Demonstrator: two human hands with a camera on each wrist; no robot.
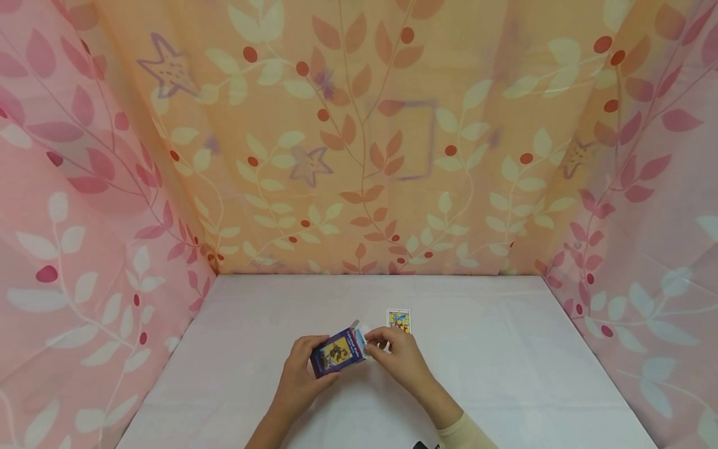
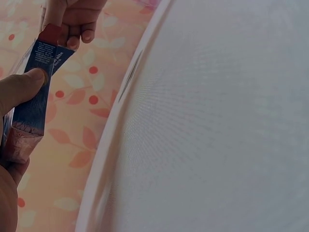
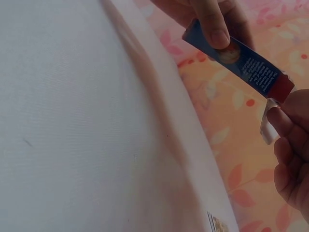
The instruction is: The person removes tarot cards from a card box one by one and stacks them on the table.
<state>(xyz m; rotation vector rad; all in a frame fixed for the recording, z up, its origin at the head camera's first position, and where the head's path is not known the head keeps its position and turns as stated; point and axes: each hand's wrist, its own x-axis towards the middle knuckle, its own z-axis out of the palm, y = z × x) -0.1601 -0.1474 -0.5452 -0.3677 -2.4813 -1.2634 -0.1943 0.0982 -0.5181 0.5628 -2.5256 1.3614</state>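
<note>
A dark blue card box (image 1: 339,354) with a picture panel on its front is tilted above the white table. My left hand (image 1: 300,377) grips it by its edges, the thumb lying along the narrow printed side in the left wrist view. The upper right end of the box stands open, with a red tab (image 3: 281,89) and a pale-backed flap (image 3: 268,124) folded out. At that end my right hand (image 1: 401,360) pinches the flap between thumb and forefinger, its other fingers curled. Whatever is inside the box is hidden.
Beyond the right hand, a colourful picture card (image 1: 399,319) with a white border lies on the white table (image 1: 477,349), partly covered by that hand. Leaf-patterned cloth (image 1: 359,137) hangs behind and on both sides. A small black object (image 1: 419,445) shows at the bottom edge.
</note>
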